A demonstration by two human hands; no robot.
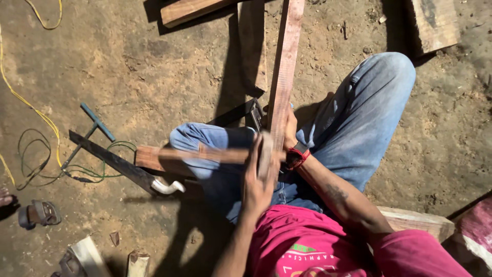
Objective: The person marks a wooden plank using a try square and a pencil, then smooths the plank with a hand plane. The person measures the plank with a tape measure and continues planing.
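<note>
I sit on the dirt floor in blue jeans with a long reddish wooden plank (283, 66) running from the top of the view down into my lap. My right hand (290, 132), a red band at its wrist, grips the plank's right edge near its lower end. My left hand (259, 177) is closed around a pale, blurred piece (266, 152) at the plank's lower end. There a shorter wooden strip (189, 155) lies crosswise over my left thigh. A black metal square (245, 113) rests just left of the plank.
A handsaw (120, 163) with a white handle lies on the ground to the left, beside a blue T-shaped tool (96, 122) and green and yellow wires (36, 154). Wood offcuts lie at the top (190, 10), upper right (435, 23) and lower right (417, 221). Sandals (38, 213) sit at the left.
</note>
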